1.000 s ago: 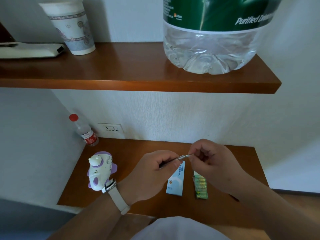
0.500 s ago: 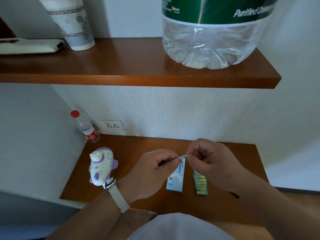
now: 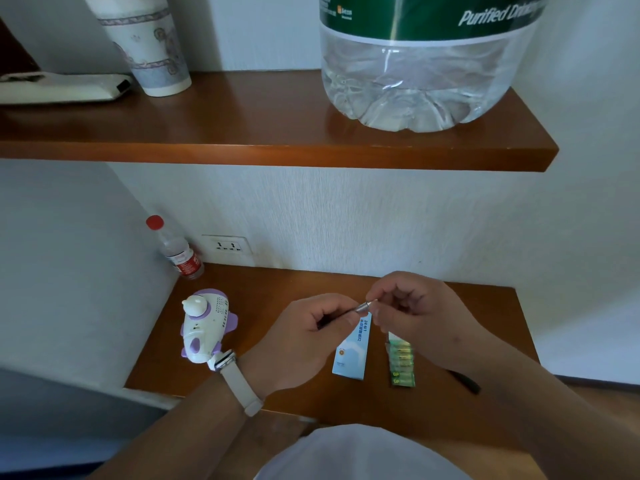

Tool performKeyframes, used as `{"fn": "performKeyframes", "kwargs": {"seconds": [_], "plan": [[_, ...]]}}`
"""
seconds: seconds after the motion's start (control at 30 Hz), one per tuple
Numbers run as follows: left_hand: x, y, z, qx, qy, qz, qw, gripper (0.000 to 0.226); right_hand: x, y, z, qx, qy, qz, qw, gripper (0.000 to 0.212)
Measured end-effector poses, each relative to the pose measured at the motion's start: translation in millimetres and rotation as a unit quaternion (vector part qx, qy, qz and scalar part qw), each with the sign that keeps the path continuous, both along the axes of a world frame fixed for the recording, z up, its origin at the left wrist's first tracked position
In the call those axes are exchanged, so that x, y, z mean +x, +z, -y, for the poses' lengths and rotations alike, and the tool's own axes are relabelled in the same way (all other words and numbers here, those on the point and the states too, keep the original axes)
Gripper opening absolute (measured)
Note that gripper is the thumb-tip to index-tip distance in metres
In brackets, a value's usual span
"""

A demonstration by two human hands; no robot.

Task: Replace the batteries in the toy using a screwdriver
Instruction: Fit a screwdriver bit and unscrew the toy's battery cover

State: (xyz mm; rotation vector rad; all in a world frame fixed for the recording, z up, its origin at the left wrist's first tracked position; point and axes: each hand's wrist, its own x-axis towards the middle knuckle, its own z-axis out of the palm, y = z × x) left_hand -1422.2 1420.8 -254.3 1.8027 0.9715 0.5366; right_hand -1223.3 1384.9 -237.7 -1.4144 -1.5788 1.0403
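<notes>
My left hand [image 3: 308, 337] grips a thin screwdriver [image 3: 362, 308] above the lower wooden shelf [image 3: 263, 289], its metal tip pointing right. My right hand [image 3: 415, 310] pinches the tip end of the screwdriver with thumb and fingers. A white and purple airplane toy [image 3: 204, 327] stands on the shelf to the left, beside my left wrist. Under my hands lies a light blue screwdriver box [image 3: 351, 351], and a green strip of batteries [image 3: 401, 365] lies to its right.
A small bottle with a red cap [image 3: 176, 251] leans in the back left corner by a wall socket [image 3: 227, 245]. The upper shelf [image 3: 277, 150] overhangs, carrying a large water jug [image 3: 415, 74], a paper cup [image 3: 149, 46] and a white device [image 3: 59, 86]. A dark pen-like object [image 3: 465, 381] lies by my right forearm.
Both hands have stayed together at the screwdriver tip. The view has tilted slightly, so the shelves sit a little higher in the frame.
</notes>
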Motion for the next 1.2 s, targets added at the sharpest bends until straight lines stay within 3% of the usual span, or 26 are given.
{"fn": "performKeyframes", "kwargs": {"seconds": [0.17,0.3,0.47,0.73,0.9,1.03,1.2], "plan": [[6.4,1.0,2.1,-0.017,0.061,0.030,0.998,0.016,3.4,-8.5,-7.3,-0.025,-0.017,-0.053,0.998,0.014],[11.0,0.9,6.4,-0.029,0.127,0.059,0.990,0.013,1.9,-22.3,-10.0,-0.048,-0.012,-0.033,0.998,0.007],[11.8,-7.2,13.0,-0.001,0.218,0.060,0.974,0.019,-14.3,-39.7,-9.6,-0.056,0.037,0.002,0.998,0.010],[-7.4,-19.8,19.8,-0.068,0.336,0.110,0.933,0.015,-51.9,-49.2,-11.7,-0.071,0.113,-0.013,0.991,0.016],[-37.3,-29.7,6.6,-0.080,0.359,0.142,0.919,0.008,-86.1,-51.4,-21.3,-0.086,0.092,-0.007,0.992,0.022],[-75.9,-37.5,-5.8,-0.104,0.339,0.152,0.923,0.006,-129.5,-58.3,-33.3,-0.100,0.060,0.041,0.992,0.024],[-143.6,-53.6,-28.8,-0.140,0.295,0.138,0.935,0.009,-192.4,-70.7,-47.9,-0.124,0.052,0.039,0.990,0.023]]}}
